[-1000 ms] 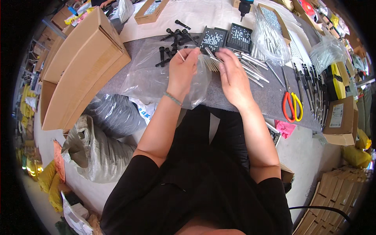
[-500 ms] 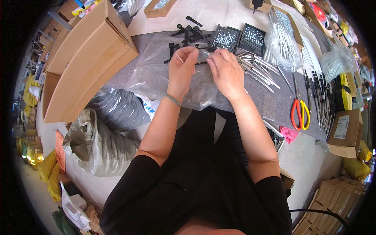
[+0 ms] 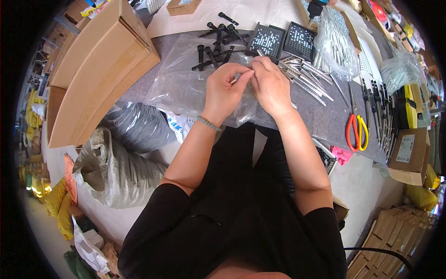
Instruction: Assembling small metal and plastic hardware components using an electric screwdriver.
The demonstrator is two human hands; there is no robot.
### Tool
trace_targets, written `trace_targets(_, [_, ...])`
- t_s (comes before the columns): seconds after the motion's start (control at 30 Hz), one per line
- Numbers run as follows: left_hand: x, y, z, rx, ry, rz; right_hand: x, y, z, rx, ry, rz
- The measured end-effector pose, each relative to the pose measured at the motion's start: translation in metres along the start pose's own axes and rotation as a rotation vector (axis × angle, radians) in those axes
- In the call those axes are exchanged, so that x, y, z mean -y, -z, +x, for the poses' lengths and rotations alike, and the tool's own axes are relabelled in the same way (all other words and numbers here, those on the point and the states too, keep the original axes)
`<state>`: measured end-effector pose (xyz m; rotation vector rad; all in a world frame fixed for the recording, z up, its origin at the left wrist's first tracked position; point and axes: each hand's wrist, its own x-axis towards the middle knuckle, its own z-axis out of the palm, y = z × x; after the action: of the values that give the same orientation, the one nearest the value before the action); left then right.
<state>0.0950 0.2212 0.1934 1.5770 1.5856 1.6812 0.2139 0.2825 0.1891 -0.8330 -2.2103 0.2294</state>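
Note:
My left hand (image 3: 225,90) and my right hand (image 3: 270,84) meet fingertip to fingertip over a clear plastic bag (image 3: 186,86) lying on the grey table (image 3: 320,118). Both pinch something small between them; what it is stays hidden by the fingers. A green bead bracelet (image 3: 208,123) circles my left wrist. Just beyond the hands lie several black screwdriver handles (image 3: 214,44), and to the right a spread of silver metal shafts (image 3: 304,76).
Two black perforated trays (image 3: 284,39) sit at the back. Orange scissors (image 3: 356,131) lie to the right beside a row of black tools (image 3: 382,114). An open cardboard box (image 3: 100,65) stands at the left, grey plastic sacks (image 3: 116,162) below it. A small carton (image 3: 409,149) is at the right.
Both hands have drawn back from the pile of shafts toward me and come together over the plastic bag. The view has also shifted slightly.

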Motion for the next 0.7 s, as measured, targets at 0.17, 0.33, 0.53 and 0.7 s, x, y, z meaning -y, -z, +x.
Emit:
trace_targets(0.17, [0.017,-0.002,0.003,-0.042,0.31,-0.288,-0.003,-0.003,-0.01,-0.072,-0.115,0.312])
trace_targets(0.33, [0.02,0.001,0.002,0.017,0.562,-0.583,-0.002,-0.003,-0.014,-0.153,-0.148,0.382])
trace_targets(0.53, [0.013,0.002,0.005,-0.17,0.674,-1.115,0.008,0.002,-0.023,-0.157,-0.233,0.416])
trace_targets(0.7, [0.014,0.004,0.002,-0.099,0.477,-0.821,0.008,0.001,-0.026,-0.167,-0.212,0.39])
